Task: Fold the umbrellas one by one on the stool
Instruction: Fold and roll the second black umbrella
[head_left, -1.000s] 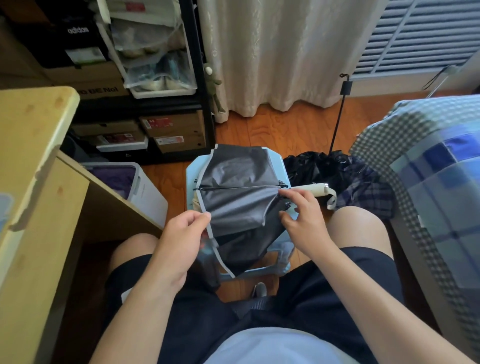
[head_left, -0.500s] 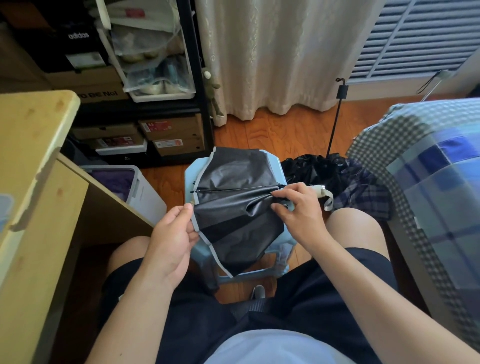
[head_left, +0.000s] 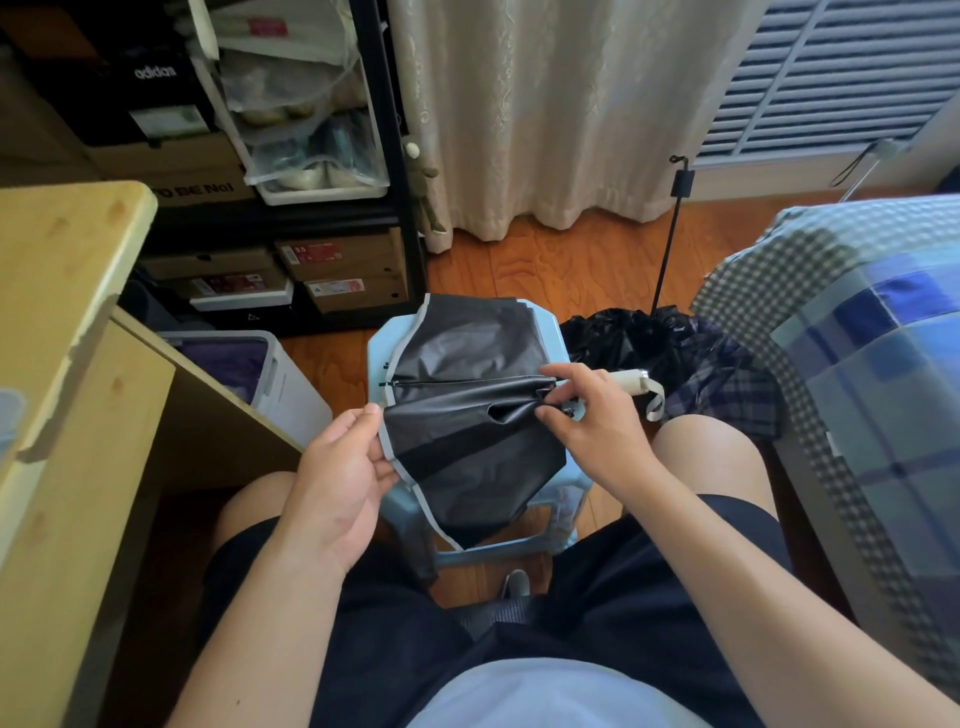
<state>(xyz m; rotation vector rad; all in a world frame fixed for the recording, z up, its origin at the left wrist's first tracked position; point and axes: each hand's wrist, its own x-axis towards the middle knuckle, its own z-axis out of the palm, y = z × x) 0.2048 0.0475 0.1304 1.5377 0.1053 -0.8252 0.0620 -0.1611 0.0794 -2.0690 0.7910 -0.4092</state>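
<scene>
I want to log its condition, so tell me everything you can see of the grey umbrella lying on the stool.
The grey umbrella is a compact folding type with dark grey, slightly shiny canopy fabric and a pale trim along its edge. It lies across the light blue stool, collapsed but not yet rolled, its panels loose and creased, one thin rib showing. Its cream handle with a wrist strap points right. The left hand pinches the trimmed edge; the right hand pinches gathered fabric near the handle.

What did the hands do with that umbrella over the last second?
The right hand slid from the pale handle onto the gathered cloth and pinches it there. The left hand drew its panel edge of the umbrella flatter, still pinching it. The umbrella stayed on the stool.
</scene>
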